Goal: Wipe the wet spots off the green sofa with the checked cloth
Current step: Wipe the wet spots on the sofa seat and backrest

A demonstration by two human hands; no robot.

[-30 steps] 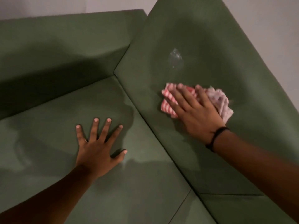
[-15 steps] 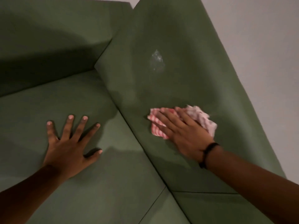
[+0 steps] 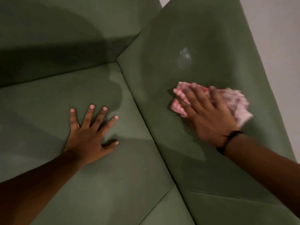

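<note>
Right hand (image 3: 209, 117), blurred and seemingly pressed flat on the crumpled red-and-white checked cloth (image 3: 235, 101) against the green upholstered sofa (image 3: 227, 38) backrest, sits just below the pale wet spot (image 3: 185, 57), nearer it than the left hand (image 3: 88, 135), splayed empty on the seat.

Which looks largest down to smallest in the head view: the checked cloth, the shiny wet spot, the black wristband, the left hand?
1. Left hand, spread flat on the seat.
2. Checked cloth, partly hidden under the right hand, so its true size is unsure.
3. Wet spot.
4. Black wristband.
</note>
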